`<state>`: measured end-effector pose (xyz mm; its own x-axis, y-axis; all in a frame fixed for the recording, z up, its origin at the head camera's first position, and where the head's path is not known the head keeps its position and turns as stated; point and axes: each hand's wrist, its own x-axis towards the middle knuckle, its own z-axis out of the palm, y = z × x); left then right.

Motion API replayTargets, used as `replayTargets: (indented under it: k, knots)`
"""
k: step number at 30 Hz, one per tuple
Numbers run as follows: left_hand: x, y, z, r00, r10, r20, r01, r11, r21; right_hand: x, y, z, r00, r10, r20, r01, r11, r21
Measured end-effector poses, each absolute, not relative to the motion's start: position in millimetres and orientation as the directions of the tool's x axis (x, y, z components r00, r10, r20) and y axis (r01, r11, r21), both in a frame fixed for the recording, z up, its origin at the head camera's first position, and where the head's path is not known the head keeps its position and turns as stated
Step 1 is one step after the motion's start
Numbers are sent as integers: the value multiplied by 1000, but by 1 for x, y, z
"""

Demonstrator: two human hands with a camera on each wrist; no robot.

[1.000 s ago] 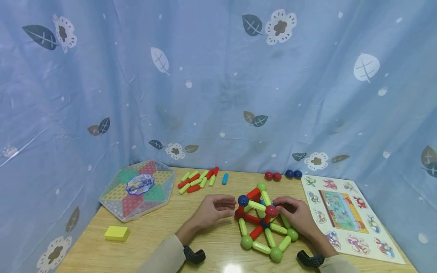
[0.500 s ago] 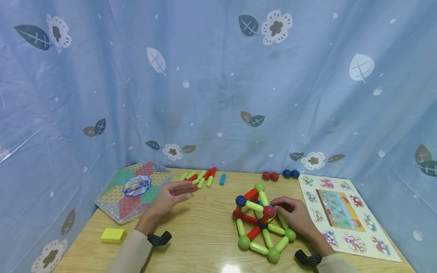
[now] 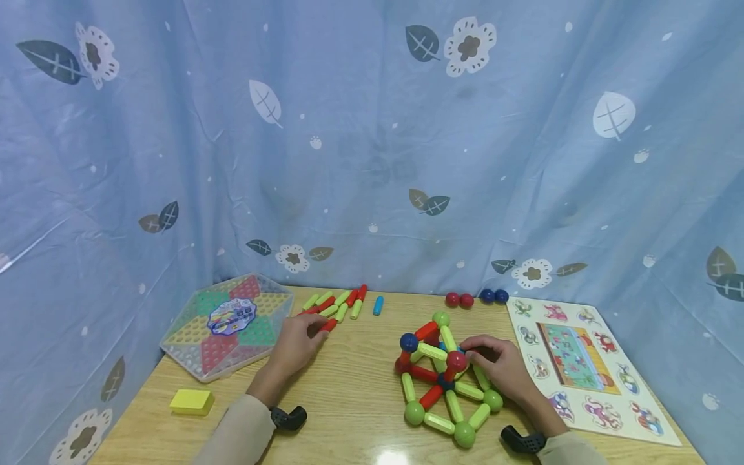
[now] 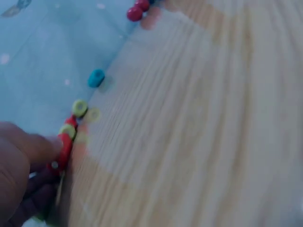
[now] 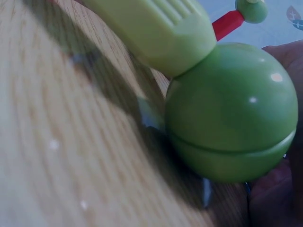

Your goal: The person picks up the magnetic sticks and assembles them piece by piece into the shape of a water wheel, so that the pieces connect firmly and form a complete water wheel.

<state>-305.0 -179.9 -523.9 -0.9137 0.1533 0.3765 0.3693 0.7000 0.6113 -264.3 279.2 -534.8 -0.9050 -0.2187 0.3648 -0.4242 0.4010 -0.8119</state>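
Observation:
At the near edge of a group of yellow-green and red toy building rods (image 3: 343, 312), my left hand (image 3: 293, 345) pinches a red rod (image 3: 329, 325) between thumb and fingers. The left wrist view also shows the thumb on this red rod (image 4: 63, 152). Toward the right stands a ball-and-rod structure (image 3: 440, 423) of red and yellow-green rods joined by green, red and dark blue balls. My right hand (image 3: 502, 368) grips it at its right side, near a blue rod; the fingertips are partly hidden. A green ball (image 5: 232, 113) fills much of the right wrist view.
A single blue rod (image 3: 378, 305), two red balls (image 3: 459, 299) and two dark blue balls (image 3: 494, 296) lie along the back. A hexagonal board-game case (image 3: 267, 333) and yellow block (image 3: 192, 402) lie left. A picture puzzle board (image 3: 633, 403) lies right.
My left hand has left the structure's left side, moved left to the loose rods, and closed its fingers on a red one. My right hand has stayed at the structure.

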Motion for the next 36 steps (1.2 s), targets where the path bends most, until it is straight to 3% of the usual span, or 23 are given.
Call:
replayTargets:
  k: [8,15,20,24,29,36]
  knots:
    - [-301,-175,-512,-916,277,290,386,806,449,-265,279,-536,-906,-214,366,-423,399,-814]
    - [-294,-174,-508,-926,297,234,377,782,497,-265,279,-538,-904,-218,368,-426,397,-813]
    - [-284,-165,-496,-908,375,187,382,560,735,-265,279,-538,-902,-218,373,-431,391,-814]
    - [-272,-149,-482,-834,534,137,354,327,876,-265,280,-538,-896,-229,381,-443,376,-814]
    - [-250,-116,-475,-766,629,133,326,201,924,-265,280,-538,-897,-231,376,-439,380,-814]
    - [-223,-64,-492,-779,583,229,376,142,916,-264,279,-538,-909,-210,359,-415,398,-818]
